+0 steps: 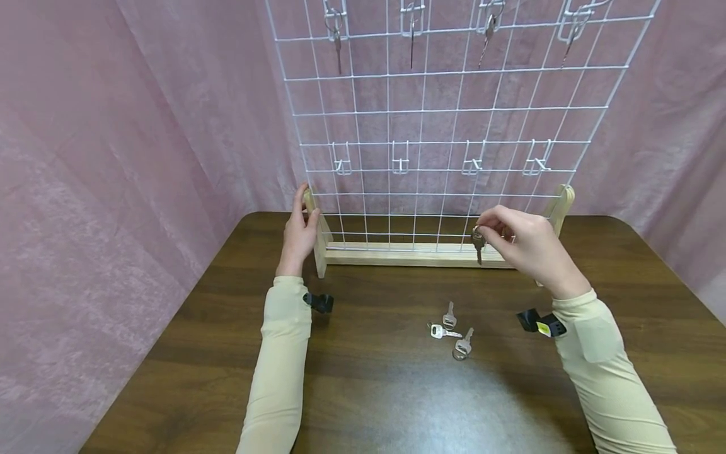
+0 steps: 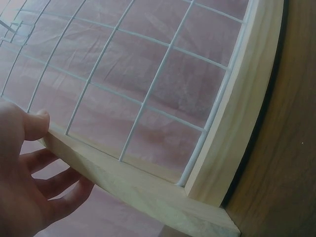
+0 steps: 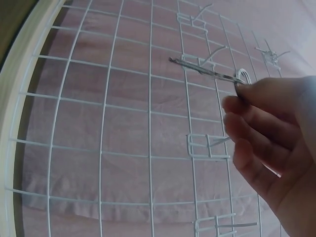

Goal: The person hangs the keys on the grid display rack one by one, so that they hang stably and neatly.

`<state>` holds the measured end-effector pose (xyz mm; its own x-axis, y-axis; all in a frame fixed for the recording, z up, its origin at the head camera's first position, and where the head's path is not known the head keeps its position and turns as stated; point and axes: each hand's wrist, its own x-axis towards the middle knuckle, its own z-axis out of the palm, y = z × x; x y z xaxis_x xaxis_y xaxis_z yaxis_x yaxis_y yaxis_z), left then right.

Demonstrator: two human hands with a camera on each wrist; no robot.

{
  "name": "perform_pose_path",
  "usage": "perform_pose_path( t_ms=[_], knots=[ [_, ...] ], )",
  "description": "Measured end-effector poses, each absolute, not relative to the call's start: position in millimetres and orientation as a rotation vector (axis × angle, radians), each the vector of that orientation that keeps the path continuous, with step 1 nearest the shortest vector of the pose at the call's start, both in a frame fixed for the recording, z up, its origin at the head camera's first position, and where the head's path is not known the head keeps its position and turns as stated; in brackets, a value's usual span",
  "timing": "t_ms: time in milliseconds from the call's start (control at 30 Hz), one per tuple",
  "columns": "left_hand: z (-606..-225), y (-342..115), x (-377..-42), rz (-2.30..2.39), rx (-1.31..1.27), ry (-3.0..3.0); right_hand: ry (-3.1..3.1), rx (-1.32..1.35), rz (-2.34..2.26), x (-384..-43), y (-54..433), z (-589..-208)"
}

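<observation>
My right hand [image 1: 530, 246] pinches a metal key [image 1: 479, 247] by its ring end, in front of the lower right part of a white wire grid [image 1: 404, 195]. In the right wrist view the key [image 3: 202, 70] points away from the fingertips, near a white hook [image 3: 212, 60] but apart from the hand. My left hand [image 1: 299, 236] holds the left wooden upright [image 1: 319, 243] of the grid's stand. The left wrist view has its thumb on one side of the wood [image 2: 98, 170] and the fingers round the other. Three loose keys [image 1: 463, 345] lie on the table before the stand.
Several keys [image 1: 338, 47] hang from the grid's upper row of hooks. The lower row has several bare hooks [image 1: 400, 165]. A wooden crossbar [image 1: 391, 257] joins the stand's feet on the brown table [image 1: 363, 391]. Pink cloth [image 1: 187, 126] hangs behind.
</observation>
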<state>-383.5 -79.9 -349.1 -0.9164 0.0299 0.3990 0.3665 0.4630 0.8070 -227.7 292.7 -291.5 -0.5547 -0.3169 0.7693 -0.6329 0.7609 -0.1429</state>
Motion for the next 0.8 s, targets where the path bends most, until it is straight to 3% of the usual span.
perform_pose_path(
  t_ms=[800],
  knots=[
    [-350,-80,-385,-1.433,-0.328,-2.380,-2.125,0.680,0.575,-248,267,-272]
  ],
)
